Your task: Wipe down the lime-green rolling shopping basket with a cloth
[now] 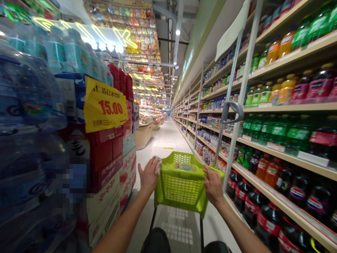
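A bright green plastic shopping cart [181, 189] stands in the aisle right in front of me, with lattice walls and dark legs. My left hand [149, 175] is at the cart's left top corner, its fingers bent over a crumpled white tissue [158, 166] that lies against the rim. The thumb of that hand sticks out to the left. At the right end of the handle, my right hand [212, 184] has its fingers curled over the green edge. A small clear-covered label panel [185, 166] sits on the handle between both hands.
Tall shelves [286, 105] packed with soda bottles line the right side, with a grey ladder [229, 112] leaning there. Close on the left rise stacked drink cartons [106, 158] and wrapped water bottles [28, 168], bearing a yellow price sign [105, 105]. The tiled aisle [168, 135] runs ahead past display counters [144, 135].
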The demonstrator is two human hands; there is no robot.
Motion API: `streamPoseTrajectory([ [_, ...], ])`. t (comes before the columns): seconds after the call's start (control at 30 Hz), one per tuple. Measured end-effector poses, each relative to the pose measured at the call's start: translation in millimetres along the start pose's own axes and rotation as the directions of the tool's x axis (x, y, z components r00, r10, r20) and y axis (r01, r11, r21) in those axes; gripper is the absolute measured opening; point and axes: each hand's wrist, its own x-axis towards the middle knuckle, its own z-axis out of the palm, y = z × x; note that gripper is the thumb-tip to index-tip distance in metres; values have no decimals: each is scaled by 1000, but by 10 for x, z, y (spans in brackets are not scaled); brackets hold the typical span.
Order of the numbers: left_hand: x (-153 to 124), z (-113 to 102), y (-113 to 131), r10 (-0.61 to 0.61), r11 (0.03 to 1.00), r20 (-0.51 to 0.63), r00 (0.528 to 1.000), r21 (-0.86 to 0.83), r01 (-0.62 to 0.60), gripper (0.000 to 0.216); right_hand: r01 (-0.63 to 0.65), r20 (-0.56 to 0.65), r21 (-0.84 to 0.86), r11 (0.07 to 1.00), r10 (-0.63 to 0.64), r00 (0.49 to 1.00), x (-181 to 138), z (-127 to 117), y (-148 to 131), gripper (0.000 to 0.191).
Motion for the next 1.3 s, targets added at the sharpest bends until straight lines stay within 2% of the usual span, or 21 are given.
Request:
streamPoseTrajectory([
  [0.07, -20, 54, 171, 39, 998, 28, 999, -43, -38, 29, -6, -9, -3, 1000, 6, 1000, -3, 16, -33, 43],
  [0.13, -58, 142, 423, 126, 989, 68, 990, -92, -119, 30, -1, -5, -5, 1000, 1, 1000, -6, 18, -45, 44],
  [0.2, -83, 203, 576, 198, 975, 88, 976, -118, -187, 30, 11, 7, -6, 1000, -11, 1000, -7, 7, -36, 44],
  [0.3, -67, 190, 432, 200, 976, 77, 977, -107, -192, 30, 15, 18, -1, 1000, -15, 1000, -5, -14, -15, 44],
  [0.43, -20, 103, 80, 3, 999, 16, 1000, -43, -2, 31, -9, 15, 6, 1000, 9, 1000, -4, -2, -33, 42],
  [0.5, -32, 105, 136, 12, 999, 33, 999, -51, -11, 31, -22, 11, 6, 1000, 22, 1000, -6, 14, -50, 42],
  [0.63, -91, 173, 474, 206, 974, 83, 975, -112, -196, 30, -6, 10, -4, 1000, 6, 1000, -13, 24, -39, 43],
  [0.7, -88, 176, 480, 241, 965, 72, 968, -121, -232, 29, 7, 13, -7, 1000, -7, 1000, -15, 18, -18, 43],
  [0.83, -24, 142, 226, 85, 993, -12, 996, -80, -85, 31, 5, 22, 0, 1000, -5, 1000, -19, 20, -18, 43],
  [0.9, -10, 163, 254, 53, 996, -34, 998, -76, -55, 30, -6, 11, -5, 1000, 6, 1000, -19, 32, -39, 42],
  [0.97, -26, 225, 456, 138, 984, -34, 990, -104, -141, 27, -17, 0, -16, 1000, 17, 1000, -19, 39, -55, 41],
  [1.07, -66, 312, 801, 331, 927, -35, 943, -177, -332, 25, -6, 8, -24, 1000, 7, 1000, -17, 24, -48, 42],
  [1.13, -67, 307, 829, 374, 907, -18, 927, -203, -369, 26, 8, 21, -23, 1000, -8, 1000, -14, 3, -30, 43],
  [1.2, -40, 249, 657, 302, 937, 15, 953, -187, -294, 27, 12, 29, -18, 1000, -12, 1000, -12, -13, -21, 44],
  [1.3, 16, 142, 321, 94, 989, 51, 994, -120, -87, 31, -7, 20, -8, 1000, 8, 1000, -11, -7, -41, 43],
])
